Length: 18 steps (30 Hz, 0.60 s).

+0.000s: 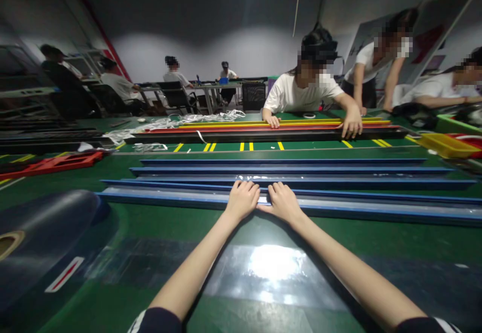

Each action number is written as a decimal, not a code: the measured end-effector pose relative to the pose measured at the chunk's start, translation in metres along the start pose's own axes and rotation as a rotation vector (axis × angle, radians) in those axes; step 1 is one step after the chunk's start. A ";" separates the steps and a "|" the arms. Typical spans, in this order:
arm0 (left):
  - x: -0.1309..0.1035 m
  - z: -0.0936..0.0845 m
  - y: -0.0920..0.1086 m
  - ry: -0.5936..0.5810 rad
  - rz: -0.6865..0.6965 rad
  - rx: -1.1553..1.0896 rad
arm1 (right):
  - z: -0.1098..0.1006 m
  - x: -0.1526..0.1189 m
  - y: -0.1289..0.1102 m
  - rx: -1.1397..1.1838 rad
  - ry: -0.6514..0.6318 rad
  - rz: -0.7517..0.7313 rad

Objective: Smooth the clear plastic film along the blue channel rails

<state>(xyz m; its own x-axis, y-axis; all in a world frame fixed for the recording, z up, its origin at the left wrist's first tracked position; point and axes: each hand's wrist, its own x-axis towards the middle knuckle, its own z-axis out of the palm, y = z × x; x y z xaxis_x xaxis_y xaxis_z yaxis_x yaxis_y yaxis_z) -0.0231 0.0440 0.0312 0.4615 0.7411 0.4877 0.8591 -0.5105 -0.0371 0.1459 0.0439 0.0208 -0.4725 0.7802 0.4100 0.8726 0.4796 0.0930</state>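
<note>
Both of my hands meet near the middle of a long blue channel-shaped strip (169,196) that lies crosswise on the green table. My left hand (243,201) curls its fingers over the channel toward the far edge. Close beside it, my right hand (283,201) grips the same channel with bent fingers, its thumb stretched toward the left hand. Pale, shiny film shows inside the channel. Several similar blue channels (339,172) lie just behind it. Below my hands, a wide clear film sheet (226,283) spreads across the table and reflects the light.
A large film roll (56,232) stands at the left. Past the blue channels are black, red and yellow strips (233,134), with a co-worker's hands (352,121) on them. A red rack (68,162) lies left, a yellow tray (448,144) right. Other people sit or stand behind.
</note>
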 end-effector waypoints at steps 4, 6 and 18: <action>0.002 0.008 0.007 -0.026 -0.070 -0.031 | 0.000 0.010 -0.016 0.040 -0.019 -0.013; 0.001 0.010 0.004 -0.012 -0.073 -0.030 | -0.004 0.009 -0.016 0.075 -0.028 -0.026; -0.012 0.006 -0.032 0.057 -0.088 0.045 | -0.026 -0.044 0.071 0.105 -0.005 0.143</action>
<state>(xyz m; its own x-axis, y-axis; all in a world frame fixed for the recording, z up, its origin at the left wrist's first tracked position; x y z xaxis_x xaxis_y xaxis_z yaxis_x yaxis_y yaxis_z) -0.0550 0.0538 0.0210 0.3714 0.7556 0.5395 0.9054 -0.4234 -0.0304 0.2315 0.0330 0.0324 -0.3449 0.8454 0.4078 0.9133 0.4024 -0.0619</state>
